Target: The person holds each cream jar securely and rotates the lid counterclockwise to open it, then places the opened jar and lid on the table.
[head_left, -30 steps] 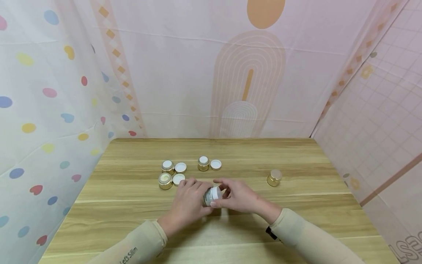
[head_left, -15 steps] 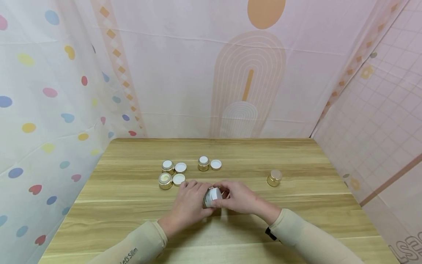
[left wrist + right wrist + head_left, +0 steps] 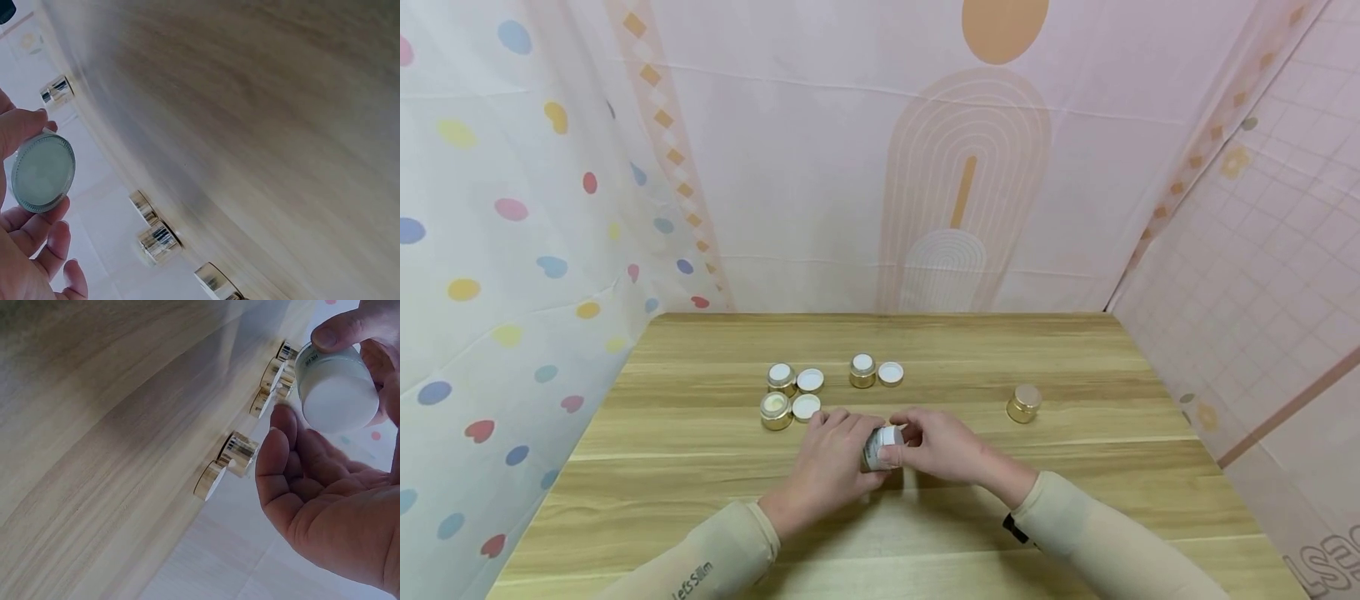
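Observation:
My left hand grips a glass jar with a white lid, tilted above the table with its lid toward my right. The jar's pale greenish round base faces the left wrist camera, with thumb and fingers around its side. My right hand is at the lid, thumb and fingers bent. In the head view its thumb overlaps the lid's edge; the right wrist view shows these fingertips just off the lid, pinching nothing.
Uncapped gold jars stand left and at the back middle, with upturned lids beside them. A capped gold jar stands right on the wooden table. Patterned cloth hangs behind and at both sides.
My right fingers have shifted slightly at the white lid, closing in and then easing back. The left hand and the jar stay almost in place.

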Demonstrator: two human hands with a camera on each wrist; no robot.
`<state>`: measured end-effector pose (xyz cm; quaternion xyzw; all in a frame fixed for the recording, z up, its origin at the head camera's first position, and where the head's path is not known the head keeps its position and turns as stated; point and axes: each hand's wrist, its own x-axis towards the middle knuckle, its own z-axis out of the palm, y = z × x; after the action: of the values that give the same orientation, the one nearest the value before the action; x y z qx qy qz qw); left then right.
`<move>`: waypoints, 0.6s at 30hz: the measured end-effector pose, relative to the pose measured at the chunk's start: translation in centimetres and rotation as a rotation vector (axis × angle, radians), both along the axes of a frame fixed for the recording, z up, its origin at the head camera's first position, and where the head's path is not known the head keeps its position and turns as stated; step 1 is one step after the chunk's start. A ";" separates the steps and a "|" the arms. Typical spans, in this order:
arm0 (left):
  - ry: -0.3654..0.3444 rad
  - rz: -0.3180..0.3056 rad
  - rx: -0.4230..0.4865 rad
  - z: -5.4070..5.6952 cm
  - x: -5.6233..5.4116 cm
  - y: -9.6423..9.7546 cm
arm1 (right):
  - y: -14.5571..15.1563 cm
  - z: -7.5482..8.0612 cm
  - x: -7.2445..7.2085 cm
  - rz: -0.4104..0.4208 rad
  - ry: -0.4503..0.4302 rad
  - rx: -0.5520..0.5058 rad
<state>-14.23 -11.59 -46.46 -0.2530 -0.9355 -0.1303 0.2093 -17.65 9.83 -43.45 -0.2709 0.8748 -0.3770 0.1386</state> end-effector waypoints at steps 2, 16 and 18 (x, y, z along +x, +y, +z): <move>0.011 -0.002 -0.012 0.0 0.0 0.0 | 0.0 0.0 0.0 0.003 -0.002 0.006; -0.070 -0.002 -0.010 0.0 0.1 0.3 | 0.0 0.1 0.2 -0.012 -0.010 0.032; -0.085 0.000 -0.001 0.0 0.1 0.4 | 0.0 0.1 0.2 -0.016 0.000 0.038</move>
<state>-14.12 -11.23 -46.44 -0.2472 -0.9437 -0.1403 0.1691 -17.43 9.88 -43.35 -0.2613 0.8840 -0.3613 0.1407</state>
